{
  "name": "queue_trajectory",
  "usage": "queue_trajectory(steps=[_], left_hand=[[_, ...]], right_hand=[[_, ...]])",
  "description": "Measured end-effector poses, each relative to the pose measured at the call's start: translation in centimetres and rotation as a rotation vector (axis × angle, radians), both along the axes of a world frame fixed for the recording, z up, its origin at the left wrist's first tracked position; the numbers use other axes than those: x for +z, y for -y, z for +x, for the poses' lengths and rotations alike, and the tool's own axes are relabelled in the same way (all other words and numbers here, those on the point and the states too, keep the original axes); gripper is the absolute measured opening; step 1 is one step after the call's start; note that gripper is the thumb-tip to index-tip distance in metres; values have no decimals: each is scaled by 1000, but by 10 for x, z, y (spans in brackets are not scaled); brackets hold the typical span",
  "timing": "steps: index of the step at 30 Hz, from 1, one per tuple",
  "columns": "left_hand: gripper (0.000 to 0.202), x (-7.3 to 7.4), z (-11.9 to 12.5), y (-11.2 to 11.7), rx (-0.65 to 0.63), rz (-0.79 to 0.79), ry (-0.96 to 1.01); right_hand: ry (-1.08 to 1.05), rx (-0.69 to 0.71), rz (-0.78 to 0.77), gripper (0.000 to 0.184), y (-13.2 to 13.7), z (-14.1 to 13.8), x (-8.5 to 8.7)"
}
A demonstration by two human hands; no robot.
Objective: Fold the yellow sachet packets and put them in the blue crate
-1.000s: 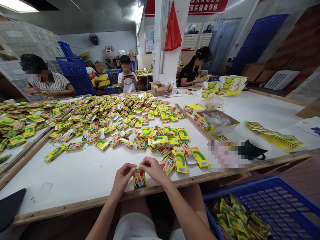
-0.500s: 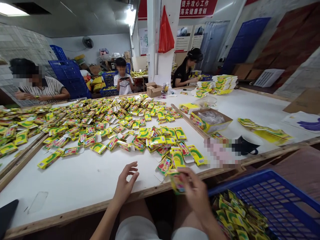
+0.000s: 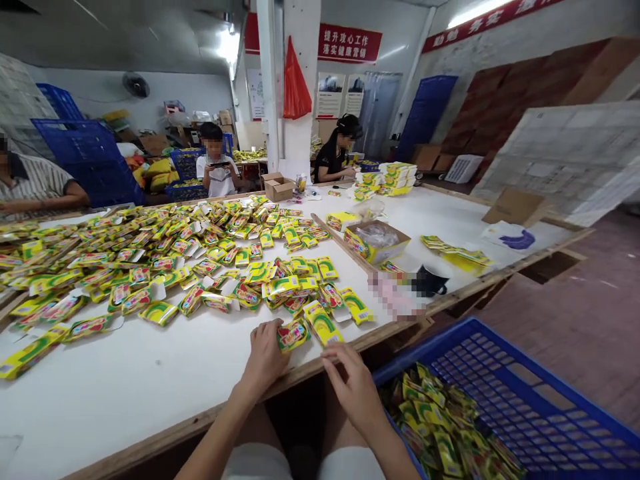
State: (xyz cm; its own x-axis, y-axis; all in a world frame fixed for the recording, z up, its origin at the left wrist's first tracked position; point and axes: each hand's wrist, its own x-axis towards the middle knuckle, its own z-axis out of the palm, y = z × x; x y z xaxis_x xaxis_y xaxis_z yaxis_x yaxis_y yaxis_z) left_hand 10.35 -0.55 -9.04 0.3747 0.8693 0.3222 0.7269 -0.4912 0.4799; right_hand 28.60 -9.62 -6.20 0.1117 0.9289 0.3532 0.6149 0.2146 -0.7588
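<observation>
My left hand [image 3: 266, 355] rests on the white table [image 3: 150, 373], its fingers closing on a small yellow-and-red packet [image 3: 293, 333] at the near edge of the pile. My right hand [image 3: 354, 384] hovers open and empty at the table's wooden front edge, just left of the blue crate [image 3: 530, 400]. A heap of the same yellow packets [image 3: 200, 253] covers the table's middle and left. Finished packets [image 3: 440, 427] lie in the crate at my right.
An open cardboard box [image 3: 376, 241] with a plastic bag stands on the table's right half, with flat yellow sheets [image 3: 453, 257] beyond it. Three people sit at the far side. Blue crates [image 3: 85, 157] are stacked at the back left. A pillar [image 3: 283, 87] rises behind the table.
My right hand carried the packet to the crate and came back empty. My left hand reached forward onto another packet. The view turned to the right.
</observation>
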Motion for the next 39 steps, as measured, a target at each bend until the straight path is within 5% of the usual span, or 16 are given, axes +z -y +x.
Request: queue_trajectory(steps=[4, 6, 10, 13, 16, 20, 26, 31, 39], left_hand=[[56, 32, -48, 5, -280, 78, -30], [58, 42, -62, 9, -297, 89, 21], [54, 26, -70, 17, 46, 59, 481], [46, 2, -69, 23, 88, -215, 781], [40, -10, -68, 27, 47, -382, 872], [29, -10, -72, 23, -5, -468, 787], [23, -6, -63, 14, 35, -343, 793], [39, -10, -48, 13, 60, -389, 987], [24, -1, -48, 14, 98, -359, 855]], right_hand=[[-39, 202, 47, 34, -39, -33, 3], [-172, 314, 3, 42, -58, -54, -3], [-590, 341, -106, 39, -77, -93, -24], [-719, 322, -138, 38, -73, -107, -37], [-690, 374, -163, 38, -68, -105, -41], [-537, 416, -223, 30, -73, -94, -36], [-351, 428, -115, 4, -100, -85, -26], [-446, 417, -127, 26, -104, -80, -28], [-326, 408, -72, 11, -91, -75, -18]])
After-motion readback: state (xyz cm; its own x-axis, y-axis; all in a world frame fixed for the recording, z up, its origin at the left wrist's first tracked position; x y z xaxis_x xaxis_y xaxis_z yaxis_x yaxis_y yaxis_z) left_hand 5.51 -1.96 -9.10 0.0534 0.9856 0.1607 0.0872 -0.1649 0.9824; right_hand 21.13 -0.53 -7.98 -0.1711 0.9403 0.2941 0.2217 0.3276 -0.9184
